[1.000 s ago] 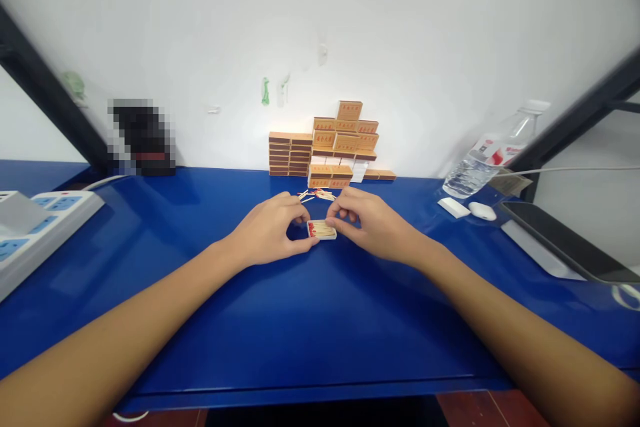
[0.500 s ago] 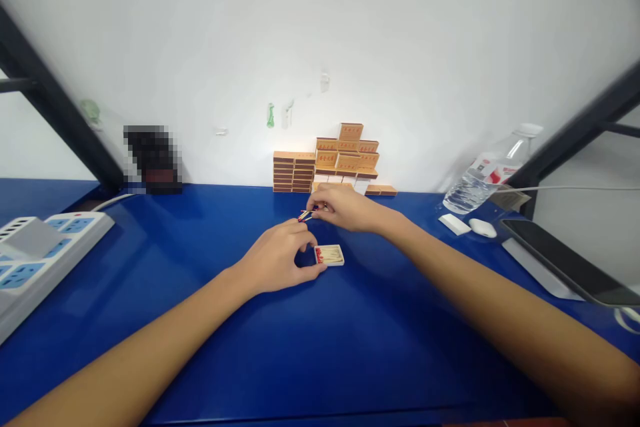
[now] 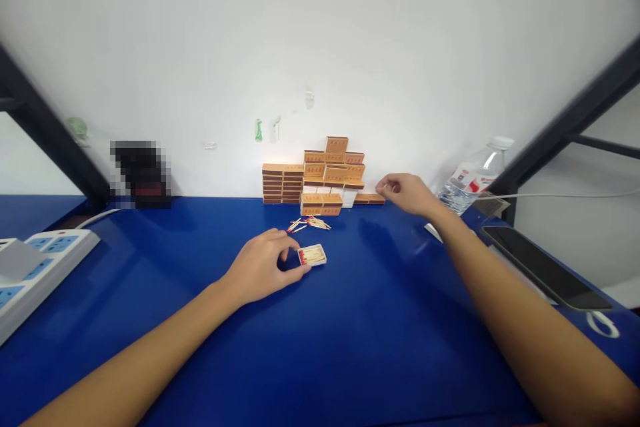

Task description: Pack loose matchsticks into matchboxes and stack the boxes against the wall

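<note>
My left hand is closed round the left end of a small white matchbox tray, thumb and fingers at opposite sides. Red-headed matches lie in the tray, heads to the left. Just behind it, loose matches are scattered on the blue table. My right hand hovers at the back right, fingertips curled together beside two flat matchboxes. Whether anything is between those fingertips is hidden.
Stacked matchboxes and a stepped pile of matchboxes stand against the wall. A power strip is at left. On the right are a water bottle, a phone and a white cable loop.
My right hand has left the loose matches and moved right, towards the end of the matchbox pile. The matches now lie on the table. My left hand keeps the tray; the view has shifted.
</note>
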Demonstrator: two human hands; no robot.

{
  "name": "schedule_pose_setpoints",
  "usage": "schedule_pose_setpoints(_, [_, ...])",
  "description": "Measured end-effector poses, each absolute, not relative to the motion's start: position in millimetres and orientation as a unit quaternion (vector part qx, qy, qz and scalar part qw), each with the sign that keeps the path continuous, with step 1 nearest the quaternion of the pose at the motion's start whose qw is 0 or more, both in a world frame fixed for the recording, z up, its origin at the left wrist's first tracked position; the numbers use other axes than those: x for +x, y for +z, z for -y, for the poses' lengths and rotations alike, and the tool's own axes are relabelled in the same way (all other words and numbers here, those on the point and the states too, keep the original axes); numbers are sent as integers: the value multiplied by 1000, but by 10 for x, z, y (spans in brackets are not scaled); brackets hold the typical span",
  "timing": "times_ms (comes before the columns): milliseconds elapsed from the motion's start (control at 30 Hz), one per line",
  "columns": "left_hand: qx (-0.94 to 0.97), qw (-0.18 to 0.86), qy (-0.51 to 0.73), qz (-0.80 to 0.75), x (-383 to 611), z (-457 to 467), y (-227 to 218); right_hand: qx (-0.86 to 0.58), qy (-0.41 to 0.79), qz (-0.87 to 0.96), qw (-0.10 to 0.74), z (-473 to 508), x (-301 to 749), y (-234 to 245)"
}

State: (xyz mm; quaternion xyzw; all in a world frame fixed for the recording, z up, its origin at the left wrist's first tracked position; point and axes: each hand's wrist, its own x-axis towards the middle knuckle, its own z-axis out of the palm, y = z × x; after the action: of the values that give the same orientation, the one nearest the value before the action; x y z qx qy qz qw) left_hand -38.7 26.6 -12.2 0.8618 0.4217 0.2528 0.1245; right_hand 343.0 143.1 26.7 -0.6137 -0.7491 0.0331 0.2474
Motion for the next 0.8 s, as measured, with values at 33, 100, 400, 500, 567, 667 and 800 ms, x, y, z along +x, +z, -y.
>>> schedule_pose_setpoints(33, [861,125,251,-425,-390,-268,-121,-611,30,752,245,-1451,3417,201])
schedule_pose_setpoints(100, [862,124,250,-424,-397,-275,-119,-610,14,751,252,-1472,3374,107])
schedule_pose_setpoints(400, [863,112,251,-423,-426,-304,-125,-527,132,806,234,-1121,2690,84])
schedule_pose_setpoints(500, [861,104,263,-423,-425,-302,-136,-512,136,830,172,-1021,2567,121])
schedule_pose_setpoints(567, [866,102,261,-414,-425,-301,-142,-552,120,814,138,-1024,2650,146])
schedule_pose_setpoints(667, [864,80,304,-394,-440,-304,-122,-615,99,770,138,-1089,2922,154])
schedule_pose_setpoints(800, [847,52,337,-409,-489,-331,-72,-674,61,716,174,-1160,3237,127])
